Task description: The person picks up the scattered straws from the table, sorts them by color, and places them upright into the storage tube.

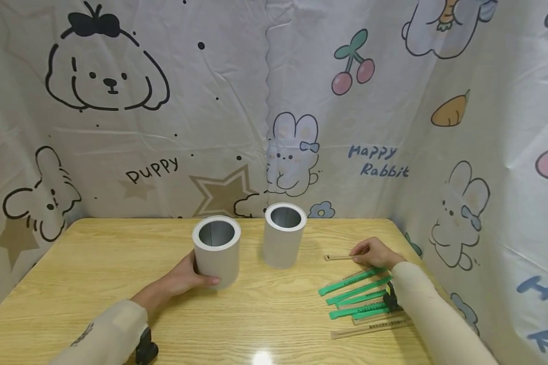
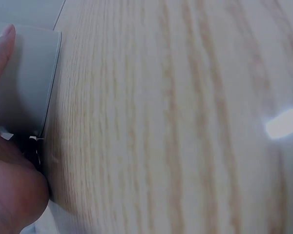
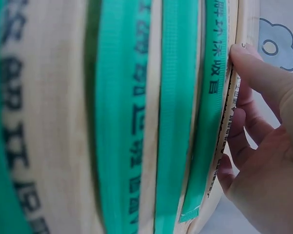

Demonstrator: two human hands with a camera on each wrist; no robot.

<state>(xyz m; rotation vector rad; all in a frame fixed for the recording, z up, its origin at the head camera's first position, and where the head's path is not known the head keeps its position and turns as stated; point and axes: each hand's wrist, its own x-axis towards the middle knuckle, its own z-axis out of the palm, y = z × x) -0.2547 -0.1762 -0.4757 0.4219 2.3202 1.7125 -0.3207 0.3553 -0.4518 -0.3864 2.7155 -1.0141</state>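
Observation:
Toward the middle of the table, my left hand (image 1: 180,278) grips a white cylindrical container (image 1: 218,261) from its left side, the thumb across its front. That container is upright with an open top. In the left wrist view its white wall (image 2: 31,83) shows beside the thumb. On the right, my right hand (image 1: 375,253) pinches a brown paper-wrapped straw (image 1: 339,257) by its right part. Below that hand lie several green-wrapped straws (image 1: 353,281) and brown-wrapped straws (image 1: 370,329). Their printed wrappers fill much of the right wrist view, next to my right hand (image 3: 266,117).
A second white container (image 1: 283,246) stands upright with an open top, behind and right of the gripped one. The wooden table (image 1: 265,319) meets a patterned cloth (image 1: 219,126) at the back and right side.

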